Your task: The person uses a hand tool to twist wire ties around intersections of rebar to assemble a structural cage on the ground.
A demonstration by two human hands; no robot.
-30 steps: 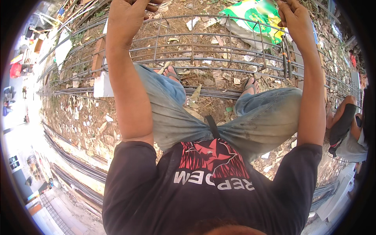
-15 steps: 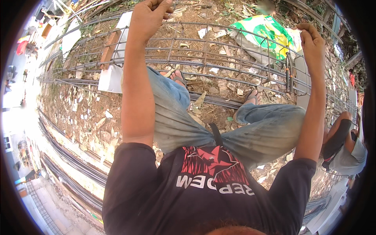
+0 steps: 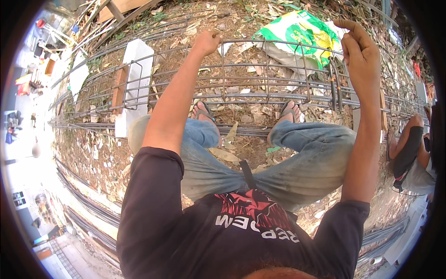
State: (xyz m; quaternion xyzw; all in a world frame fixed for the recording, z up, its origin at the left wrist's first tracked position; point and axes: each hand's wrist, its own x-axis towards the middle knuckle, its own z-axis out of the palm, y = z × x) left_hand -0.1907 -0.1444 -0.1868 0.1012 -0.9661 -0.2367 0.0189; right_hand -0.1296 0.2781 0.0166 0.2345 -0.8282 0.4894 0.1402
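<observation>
As I'm holding left hand curled, right hand loosely bent by cage's far edge, closure and hold unclear, I'm judging steadiness key.

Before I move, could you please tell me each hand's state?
Left hand: curled; grip cannot be told.
Right hand: partly curled; grip cannot be told.

The dark short-sleeved T-shirt bore a red graphic and white lettering; the jeans were faded blue, the strap black, the sandals dark.

Left hand at the rebar cage, right hand near an orange-handled tool
</observation>
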